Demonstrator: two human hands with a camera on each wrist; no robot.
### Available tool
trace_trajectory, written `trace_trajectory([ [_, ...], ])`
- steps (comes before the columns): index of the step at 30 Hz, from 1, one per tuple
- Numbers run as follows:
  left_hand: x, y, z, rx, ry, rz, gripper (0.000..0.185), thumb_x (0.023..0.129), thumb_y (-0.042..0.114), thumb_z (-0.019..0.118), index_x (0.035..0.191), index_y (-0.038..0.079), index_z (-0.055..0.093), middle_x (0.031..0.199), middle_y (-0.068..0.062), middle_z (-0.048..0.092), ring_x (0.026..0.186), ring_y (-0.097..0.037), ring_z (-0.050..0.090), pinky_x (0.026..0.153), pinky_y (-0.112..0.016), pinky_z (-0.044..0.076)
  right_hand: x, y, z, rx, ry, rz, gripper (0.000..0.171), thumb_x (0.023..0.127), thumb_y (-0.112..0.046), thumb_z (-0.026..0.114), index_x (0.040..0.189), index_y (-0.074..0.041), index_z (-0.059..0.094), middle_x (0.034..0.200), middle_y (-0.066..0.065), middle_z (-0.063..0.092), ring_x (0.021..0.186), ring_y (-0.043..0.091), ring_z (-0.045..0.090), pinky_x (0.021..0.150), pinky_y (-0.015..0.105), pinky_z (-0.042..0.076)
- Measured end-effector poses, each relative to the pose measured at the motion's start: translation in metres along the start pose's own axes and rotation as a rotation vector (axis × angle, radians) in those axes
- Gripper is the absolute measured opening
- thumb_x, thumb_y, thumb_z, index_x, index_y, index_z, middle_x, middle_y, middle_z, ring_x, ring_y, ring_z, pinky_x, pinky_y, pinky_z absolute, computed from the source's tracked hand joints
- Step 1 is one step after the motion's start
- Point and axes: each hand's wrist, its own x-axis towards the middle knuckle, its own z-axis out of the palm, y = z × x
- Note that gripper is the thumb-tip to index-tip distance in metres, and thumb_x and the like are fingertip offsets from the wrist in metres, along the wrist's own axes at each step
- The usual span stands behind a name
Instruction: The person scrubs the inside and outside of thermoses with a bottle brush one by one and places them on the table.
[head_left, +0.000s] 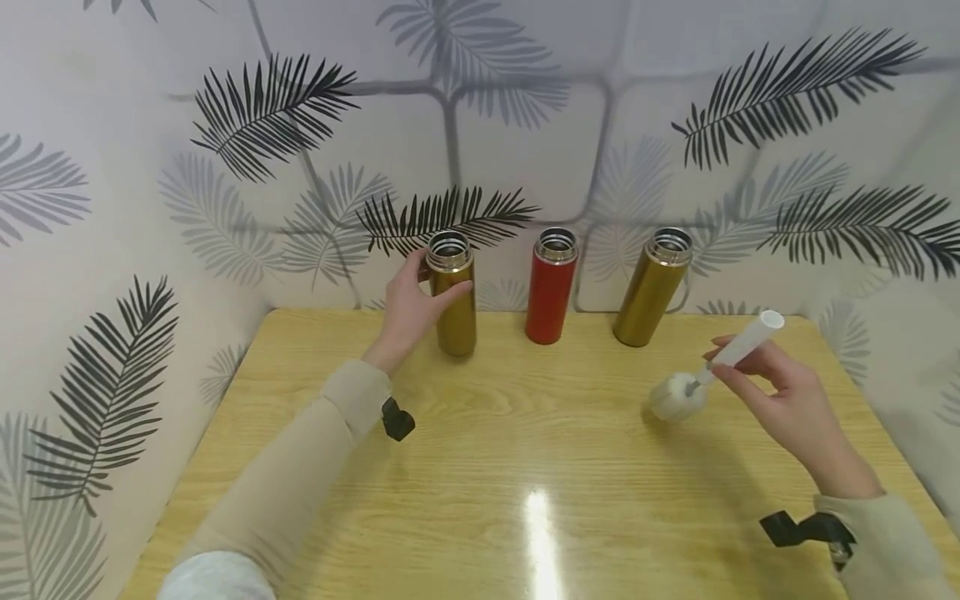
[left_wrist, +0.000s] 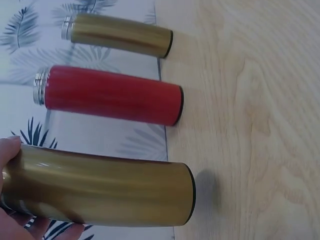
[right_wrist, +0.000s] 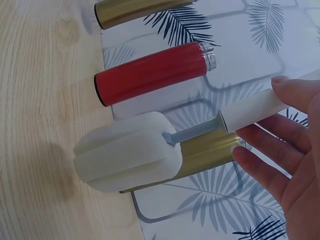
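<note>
My left hand (head_left: 415, 310) grips the upper part of a gold thermos bottle (head_left: 457, 321), thumb across its front. The bottle is upright and lidless, with a bare metal neck; a shadow lies by its base in the left wrist view. My right hand (head_left: 791, 400) pinches the white handle of a sponge bottle brush (right_wrist: 127, 152) between thumb and fingers. Its ribbed white sponge head points down and left, with a shadow on the table beneath. Behind the brush, in the right wrist view, a second gold thermos bottle (right_wrist: 207, 152) is partly hidden.
A lidless red thermos bottle (head_left: 551, 292) stands at the table's back edge, between the two gold ones. The wood-grain table (head_left: 480, 442) meets a leaf-patterned wall covering (head_left: 517, 158) behind the bottles and at both sides. A bright light reflection lies on the tabletop near the front.
</note>
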Motion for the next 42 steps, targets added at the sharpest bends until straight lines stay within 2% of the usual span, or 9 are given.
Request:
trace_trajectory([
  [7, -0.020, 0.004, 0.007, -0.028, -0.044, 0.019, 0.077, 0.088, 0.036, 0.086, 0.149, 0.008, 0.047, 0.139, -0.015, 0.062, 0.130, -0.031, 0.057, 0.112, -0.051, 0.045, 0.000, -0.003, -0.002, -0.014, -0.003, -0.025, 0.039, 0.092, 0.009, 0.072, 0.127, -0.008, 0.071, 0.110, -0.018, 0.073, 0.097, -0.009, 0.066, 0.084, 0.005, 0.044],
  [14, -0.041, 0.006, 0.018, -0.076, -0.076, 0.073, 0.073, 0.086, 0.026, 0.088, 0.145, 0.006, 0.052, 0.133, -0.013, 0.065, 0.123, -0.030, 0.060, 0.106, -0.050, 0.050, 0.002, -0.004, -0.002, -0.020, -0.020, -0.017, 0.040, 0.092, 0.007, 0.073, 0.128, -0.010, 0.070, 0.112, -0.018, 0.072, 0.098, -0.008, 0.065, 0.085, 0.005, 0.044],
  [22, -0.065, 0.015, 0.030, -0.117, -0.153, 0.041, 0.074, 0.086, 0.027, 0.088, 0.147, 0.008, 0.051, 0.134, -0.009, 0.065, 0.124, -0.026, 0.060, 0.101, -0.045, 0.056, 0.006, -0.004, -0.004, -0.031, -0.059, -0.057, 0.043, 0.092, 0.010, 0.072, 0.130, -0.010, 0.069, 0.115, -0.014, 0.073, 0.098, -0.009, 0.065, 0.085, 0.005, 0.046],
  [29, -0.075, 0.017, 0.039, -0.133, -0.218, 0.064, 0.073, 0.085, 0.022, 0.089, 0.146, 0.008, 0.052, 0.138, -0.008, 0.065, 0.128, -0.028, 0.060, 0.098, -0.044, 0.058, 0.011, -0.007, 0.001, 0.004, -0.076, -0.086, 0.046, 0.090, 0.013, 0.072, 0.130, -0.009, 0.068, 0.116, -0.006, 0.075, 0.100, -0.007, 0.067, 0.085, 0.006, 0.049],
  [35, -0.080, 0.019, 0.049, -0.157, -0.264, 0.075, 0.071, 0.085, 0.020, 0.089, 0.146, 0.009, 0.053, 0.138, -0.008, 0.065, 0.128, -0.027, 0.060, 0.095, -0.041, 0.059, 0.012, -0.007, 0.003, 0.052, -0.062, -0.121, 0.049, 0.091, 0.015, 0.070, 0.135, -0.004, 0.063, 0.117, -0.008, 0.075, 0.099, -0.004, 0.067, 0.085, 0.007, 0.049],
  [42, -0.084, 0.026, 0.053, -0.169, -0.282, 0.085, 0.070, 0.084, 0.019, 0.090, 0.144, 0.009, 0.055, 0.136, -0.006, 0.065, 0.126, -0.025, 0.060, 0.094, -0.040, 0.060, 0.020, -0.011, 0.003, 0.062, -0.089, -0.134, 0.048, 0.090, 0.017, 0.068, 0.133, -0.005, 0.065, 0.120, -0.008, 0.074, 0.107, -0.005, 0.066, 0.090, 0.008, 0.050],
])
